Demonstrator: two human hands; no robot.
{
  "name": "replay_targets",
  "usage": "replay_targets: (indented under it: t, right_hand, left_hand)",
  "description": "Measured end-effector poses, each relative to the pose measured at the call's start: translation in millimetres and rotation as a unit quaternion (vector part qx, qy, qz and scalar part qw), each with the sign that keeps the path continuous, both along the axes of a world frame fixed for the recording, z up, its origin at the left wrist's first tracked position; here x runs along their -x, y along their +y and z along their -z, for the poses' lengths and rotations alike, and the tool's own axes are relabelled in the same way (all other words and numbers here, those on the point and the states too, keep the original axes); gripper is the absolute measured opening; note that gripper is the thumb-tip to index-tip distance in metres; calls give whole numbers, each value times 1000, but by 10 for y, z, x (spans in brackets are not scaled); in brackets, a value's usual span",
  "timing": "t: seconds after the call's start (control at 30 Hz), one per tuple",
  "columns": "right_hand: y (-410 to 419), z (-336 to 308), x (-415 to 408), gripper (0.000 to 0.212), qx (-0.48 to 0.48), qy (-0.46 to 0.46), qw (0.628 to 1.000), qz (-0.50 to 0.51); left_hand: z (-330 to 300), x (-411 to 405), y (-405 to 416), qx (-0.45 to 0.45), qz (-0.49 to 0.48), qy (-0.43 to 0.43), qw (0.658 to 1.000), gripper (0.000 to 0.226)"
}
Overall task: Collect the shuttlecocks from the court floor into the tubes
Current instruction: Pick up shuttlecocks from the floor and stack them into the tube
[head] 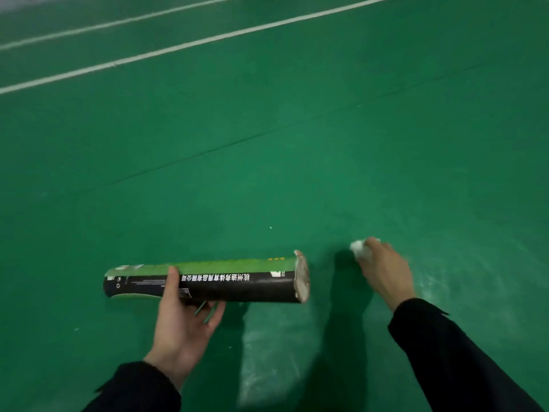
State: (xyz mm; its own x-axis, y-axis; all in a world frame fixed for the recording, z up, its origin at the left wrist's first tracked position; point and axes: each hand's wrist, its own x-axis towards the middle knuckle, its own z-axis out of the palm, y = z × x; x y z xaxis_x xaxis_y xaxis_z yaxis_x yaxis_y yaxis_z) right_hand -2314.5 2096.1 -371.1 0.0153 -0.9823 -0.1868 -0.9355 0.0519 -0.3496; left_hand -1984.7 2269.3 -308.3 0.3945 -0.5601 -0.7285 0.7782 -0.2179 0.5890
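My left hand (184, 316) grips a black and green shuttlecock tube (237, 281) around its middle, holding it level above the court floor. The tube's ragged open end points right, toward my right hand. My right hand (386, 272) reaches low to the floor at the right, its fingers closed around a white shuttlecock (360, 249). Only part of the shuttlecock shows past the fingers. A gap of a hand's width separates the shuttlecock from the tube's open end.
Green court floor (267, 144) fills the view. Two white court lines (208, 40) run across the far left and top. A thin dark seam crosses the middle. Pale scuffed patches (267, 367) lie between my arms.
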Motion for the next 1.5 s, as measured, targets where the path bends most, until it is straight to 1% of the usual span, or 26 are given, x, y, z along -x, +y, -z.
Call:
replay_targets:
  t: [0.03, 0.07, 0.1, 0.13, 0.17, 0.23, 0.3, 0.4, 0.47, 0.5, 0.53, 0.57, 0.63, 0.67, 0.77, 0.87, 0.93, 1.0, 1.07, 1.2, 1.27, 1.33, 1.37, 1.4, 1.43, 1.5]
  right_hand:
    - [131, -89, -49, 22, -11, -165, 982, 88]
    - [300, -233, -116, 28, -12, -330, 931, 158]
    - [498, -395, -188, 31, 5, -460, 868, 188]
    - [708, -549, -274, 33, 20, -530, 826, 190]
    - [912, -663, -373, 33, 31, -557, 811, 177]
    - [1260, -809, -558, 27, 40, -562, 815, 135]
    - [1498, -857, -712, 18, 25, -539, 838, 86]
    - [1730, -933, -805, 31, -44, -517, 855, 13]
    - [1833, -969, -767, 29, -73, -498, 864, -22]
    - [1880, -974, -732, 27, -64, -477, 876, -19]
    - [1917, -981, -700, 27, -26, -452, 892, 5]
    - [1945, -986, -674, 28, 43, -426, 903, 40]
    - [1984, -990, -644, 27, 155, -401, 900, 68]
    - [2007, -992, -657, 26, 162, -411, 896, 53]
    - [2059, -982, -737, 24, 65, -431, 900, 21]
    - [2072, -953, -757, 32, -43, -520, 853, 23]
    - [2056, -968, -750, 33, -76, -530, 845, 20]
    - [2025, -980, -756, 32, -93, -529, 843, 31]
    - [1998, -969, -787, 29, -100, -547, 829, 61]
    - [1955, -925, -768, 17, -84, -620, 767, 145]
    - [1939, -903, -646, 14, -71, -640, 743, 184]
    - [1940, -860, -444, 18, -66, -651, 727, 209]
    - [1949, -840, -343, 19, -70, -653, 724, 209]
    - [1957, -820, -262, 19, -76, -652, 727, 201]
    - [1960, -796, -209, 20, -85, -649, 732, 188]
    - [1958, -756, -167, 23, -104, -642, 741, 164]
  left_hand:
    - [11, -7, -4, -3, -6, 0, 1000, 55]
    - [24, -11, -12, -7, -11, 2, 1000, 56]
    - [39, -11, -21, -11, -13, 3, 1000, 55]
    - [50, 0, -30, -15, -13, 5, 1000, 53]
    - [58, 18, -39, -20, -10, 6, 1000, 52]
    - [69, 86, -38, -26, 4, 5, 1000, 53]
    - [81, 172, -13, -23, 31, 2, 999, 56]
    - [72, 246, 54, -13, 46, -1, 999, 52]
    - [47, 239, 97, -11, 46, -6, 999, 49]
    - [29, 225, 113, -5, 49, -8, 999, 48]
    - [6, 209, 119, 2, 53, -9, 999, 49]
    - [-13, 189, 119, 8, 57, -10, 998, 50]
    - [-45, 164, 126, 15, 63, -12, 998, 53]
    - [-62, 163, 136, 16, 66, -15, 998, 56]
    - [-101, 177, 166, 17, 73, -28, 997, 59]
    - [-126, 157, 196, 28, 78, -37, 996, 61]
    - [-130, 144, 213, 32, 82, -47, 995, 57]
    - [-128, 140, 216, 30, 78, -49, 995, 53]
    - [-120, 138, 230, 28, 83, -54, 995, 60]
    - [-141, 97, 213, 50, 146, -51, 987, 74]
    - [-183, -94, 180, 47, 72, -75, 993, 87]
    - [-194, -425, 184, 23, -64, -109, 992, 117]
    - [-179, -596, 218, 17, -108, -120, 987, 122]
    - [-164, -718, 255, 10, -120, -123, 985, 116]
    - [-127, -789, 275, 0, -96, -127, 987, 102]
    - [-17, -863, 272, -25, 0, -164, 986, 67]
